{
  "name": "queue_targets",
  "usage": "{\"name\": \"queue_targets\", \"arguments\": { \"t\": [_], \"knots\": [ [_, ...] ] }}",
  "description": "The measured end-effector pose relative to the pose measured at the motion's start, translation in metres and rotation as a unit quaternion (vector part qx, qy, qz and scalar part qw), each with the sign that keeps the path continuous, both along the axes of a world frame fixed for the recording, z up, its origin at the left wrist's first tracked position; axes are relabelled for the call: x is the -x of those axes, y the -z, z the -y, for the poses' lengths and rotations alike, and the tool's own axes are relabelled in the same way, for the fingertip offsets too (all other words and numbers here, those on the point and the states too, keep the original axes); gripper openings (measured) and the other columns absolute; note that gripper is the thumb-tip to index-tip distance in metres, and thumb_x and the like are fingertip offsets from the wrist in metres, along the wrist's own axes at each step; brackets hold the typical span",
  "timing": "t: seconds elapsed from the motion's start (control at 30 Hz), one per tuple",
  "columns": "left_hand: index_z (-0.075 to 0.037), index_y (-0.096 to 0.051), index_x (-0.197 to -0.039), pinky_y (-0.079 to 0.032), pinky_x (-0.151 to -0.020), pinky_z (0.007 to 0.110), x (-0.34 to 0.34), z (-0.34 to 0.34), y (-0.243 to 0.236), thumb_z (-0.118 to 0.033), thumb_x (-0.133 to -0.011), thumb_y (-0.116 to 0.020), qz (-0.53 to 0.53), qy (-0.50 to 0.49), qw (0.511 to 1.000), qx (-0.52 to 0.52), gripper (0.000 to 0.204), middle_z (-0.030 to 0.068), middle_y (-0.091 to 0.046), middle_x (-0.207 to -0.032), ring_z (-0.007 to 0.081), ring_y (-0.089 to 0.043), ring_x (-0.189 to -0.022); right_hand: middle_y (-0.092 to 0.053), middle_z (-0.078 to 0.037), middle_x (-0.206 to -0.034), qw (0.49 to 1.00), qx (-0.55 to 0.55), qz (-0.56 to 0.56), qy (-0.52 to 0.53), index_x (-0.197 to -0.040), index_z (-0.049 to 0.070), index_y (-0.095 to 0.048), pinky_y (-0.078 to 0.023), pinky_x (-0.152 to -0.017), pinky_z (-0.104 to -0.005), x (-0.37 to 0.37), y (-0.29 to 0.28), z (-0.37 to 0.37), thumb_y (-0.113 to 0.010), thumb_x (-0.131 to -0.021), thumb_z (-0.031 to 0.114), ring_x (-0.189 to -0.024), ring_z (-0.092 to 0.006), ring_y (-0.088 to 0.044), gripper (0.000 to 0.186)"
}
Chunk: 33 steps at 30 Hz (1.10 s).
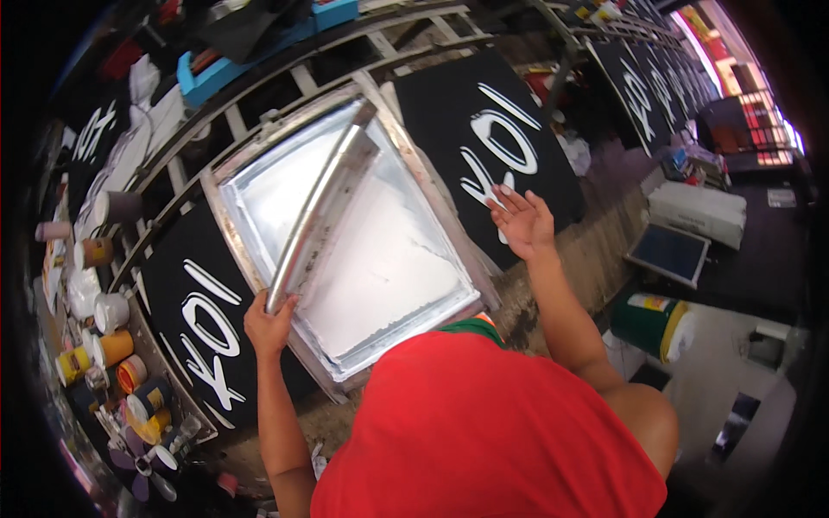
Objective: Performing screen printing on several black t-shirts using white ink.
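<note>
My left hand point(268, 326) grasps the squeegee point(321, 207), aslant the central screen point(423, 186); my right hand point(522, 226) (fingers spread, unclenched) is over a black panel point(554, 180), centre right. Bench point(596, 257) stained; tubs point(112, 348) crowd lower left.

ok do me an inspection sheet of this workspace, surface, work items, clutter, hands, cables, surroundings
Surface: brown-topped bench edge, stained; slatted rails run along the far side
Work items: framed screen, white inside; long metal squeegee slanting across it; black panels with white lettering on either side, left panel and right panel
Clutter: paint tubs crowded at far left
Left hand: gripping the squeegee's near end
Right hand: open at the right panel, holding nothing; contact unclear
Cables: nothing seen
Surroundings: green bucket and white carton at right; more lettered panels at upper right
</note>
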<state>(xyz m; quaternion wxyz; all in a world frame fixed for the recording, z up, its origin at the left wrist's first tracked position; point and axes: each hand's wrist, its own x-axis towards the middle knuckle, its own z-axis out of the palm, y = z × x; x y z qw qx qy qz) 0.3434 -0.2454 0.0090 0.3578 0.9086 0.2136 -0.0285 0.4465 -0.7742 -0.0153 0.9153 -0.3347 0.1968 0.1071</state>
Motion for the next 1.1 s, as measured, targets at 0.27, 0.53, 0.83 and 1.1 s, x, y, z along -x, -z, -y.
{"name": "queue_targets", "arguments": {
  "t": [0.27,0.53,0.83,1.1],
  "knots": [
    [-0.015,-0.077,-0.109,-0.056,-0.085,0.048,0.001,0.001,0.008,-0.059,-0.079,-0.077,-0.049,0.037,0.995,-0.084,0.053,0.0164,-0.076,-0.092,0.0372,-0.073,-0.092,-0.034,0.008,-0.061,0.968,0.243,-0.045,0.045,-0.08,0.015,-0.052,-0.024,-0.039,-0.0257,-0.026,0.009,-0.024,-0.066,-0.102,0.022,-0.045,-0.006,-0.032,0.027],
    [-0.015,-0.076,-0.101,-0.056,-0.079,0.046,0.005,0.009,-0.015,-0.055,-0.078,-0.08,-0.051,0.035,0.997,-0.039,0.047,0.0148,-0.075,-0.09,0.0364,-0.073,-0.09,-0.055,-0.003,-0.056,0.719,0.655,-0.033,-0.232,-0.067,0.005,-0.057,-0.041,-0.044,-0.0338,0.055,0.075,0.036,-0.064,-0.1,0.033,-0.047,-0.0165,-0.055,0.044],
    [-0.017,-0.077,-0.1,-0.056,-0.077,0.047,-0.003,0.011,-0.012,-0.06,-0.075,-0.082,-0.025,0.014,0.999,-0.04,0.05,0.0125,-0.075,-0.082,0.0359,-0.073,-0.086,-0.073,-0.025,-0.1,0.555,0.66,-0.407,-0.302,-0.1,0.0,-0.076,-0.052,-0.088,-0.0492,0.335,0.084,0.189,-0.063,-0.093,0.031,-0.095,-0.0388,-0.07,0.034],
    [-0.014,-0.076,-0.109,-0.056,-0.083,0.049,-0.022,0.032,-0.022,-0.06,-0.076,-0.08,-0.021,0.058,0.994,-0.095,0.056,0.0192,-0.075,-0.093,0.0414,-0.072,-0.094,-0.074,-0.021,-0.098,0.643,0.573,-0.377,-0.34,-0.097,-0.001,-0.077,-0.054,-0.085,-0.0446,0.412,0.176,0.179,-0.063,-0.093,0.024,-0.093,-0.0311,-0.071,0.028]
  ]
}}
